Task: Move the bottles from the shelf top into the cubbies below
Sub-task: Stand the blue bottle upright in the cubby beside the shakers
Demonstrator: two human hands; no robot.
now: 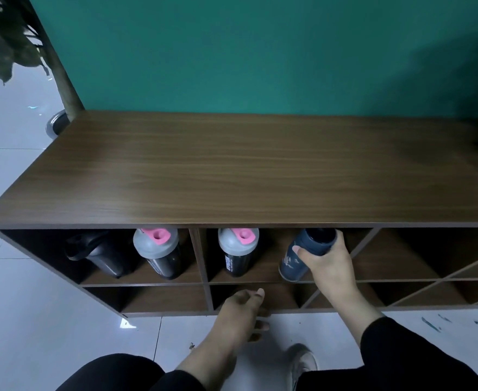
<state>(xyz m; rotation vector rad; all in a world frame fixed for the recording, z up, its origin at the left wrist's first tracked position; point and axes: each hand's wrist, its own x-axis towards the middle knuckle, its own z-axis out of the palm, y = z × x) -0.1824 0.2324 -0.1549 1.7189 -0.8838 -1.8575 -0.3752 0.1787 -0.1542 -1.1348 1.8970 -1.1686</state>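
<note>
My right hand (pixel 328 263) grips a dark blue bottle (pixel 294 263) near its top, holding it upright inside the upper middle cubby. A black shaker with a grey lid and pink cap (pixel 238 249) stands to its left in the same cubby. The upper left cubby holds another grey-lidded pink-capped shaker (pixel 159 252) and an all-black bottle (pixel 96 252). My left hand (pixel 243 311) hovers with fingers apart, holding nothing, in front of the lower middle cubby. The wooden shelf top (pixel 246 170) has no bottles on it.
The brown cubby shelf stands against a teal wall. Diagonal dividers (pixel 429 280) split the right cubbies. A potted plant trunk (pixel 63 80) rises at the shelf's left back corner. A white tiled floor (pixel 48 334) and my white shoe (pixel 302 362) lie below.
</note>
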